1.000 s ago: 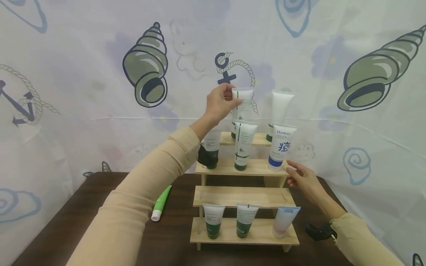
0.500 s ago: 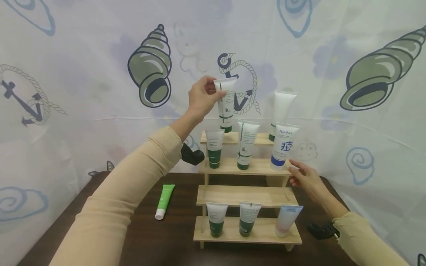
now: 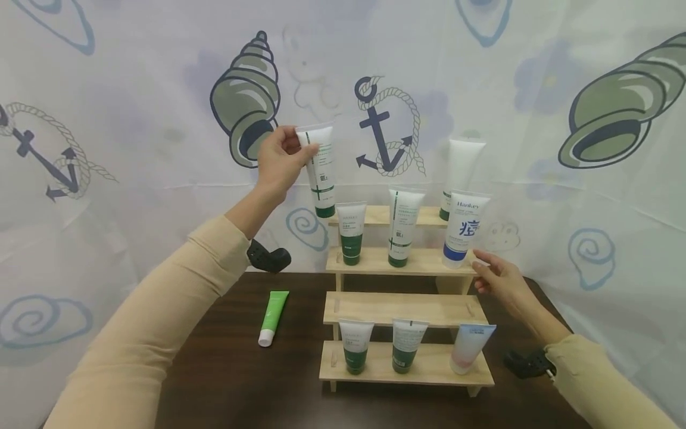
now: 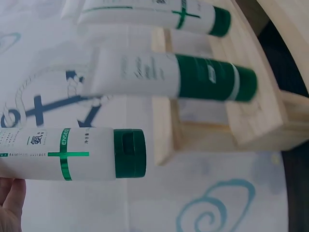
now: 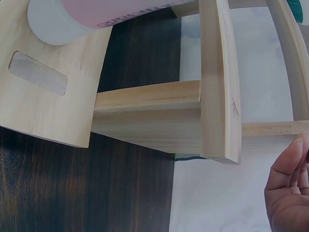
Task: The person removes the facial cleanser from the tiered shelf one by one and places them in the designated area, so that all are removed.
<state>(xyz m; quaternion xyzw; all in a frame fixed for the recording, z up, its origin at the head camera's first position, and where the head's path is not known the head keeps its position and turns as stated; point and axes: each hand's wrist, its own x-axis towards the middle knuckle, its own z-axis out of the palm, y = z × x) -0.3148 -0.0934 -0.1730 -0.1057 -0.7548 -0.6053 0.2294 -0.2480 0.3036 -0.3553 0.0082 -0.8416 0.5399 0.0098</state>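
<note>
My left hand (image 3: pixel 284 161) pinches the upper end of a white squeeze tube (image 3: pixel 320 173) with a green cap. The tube hangs cap down, left of the top tier of a wooden display stand (image 3: pixel 396 301). In the left wrist view the tube (image 4: pixel 63 153) lies across the picture, and only a bit of the hand (image 4: pixel 12 205) shows. With thumb and fingers, my right hand (image 3: pixel 501 280) holds the right end of the stand's third tier, beside a white tube with a blue band (image 3: pixel 465 229). In the right wrist view the right hand (image 5: pixel 289 186) is cut off by the frame edge.
A white-and-green tube (image 3: pixel 351 232) and a taller one (image 3: pixel 405 226) share the third tier. Behind stands another white tube (image 3: pixel 462 176). Three small tubes line the bottom tier, including a pink-blue one (image 3: pixel 471 348). A green tube (image 3: pixel 273 319) lies on the dark table (image 3: pixel 241 381).
My left hand has lifted the white squeeze tube off the top tier and carried it left, past the stand's left end. My right hand stays at the third tier's right end.
</note>
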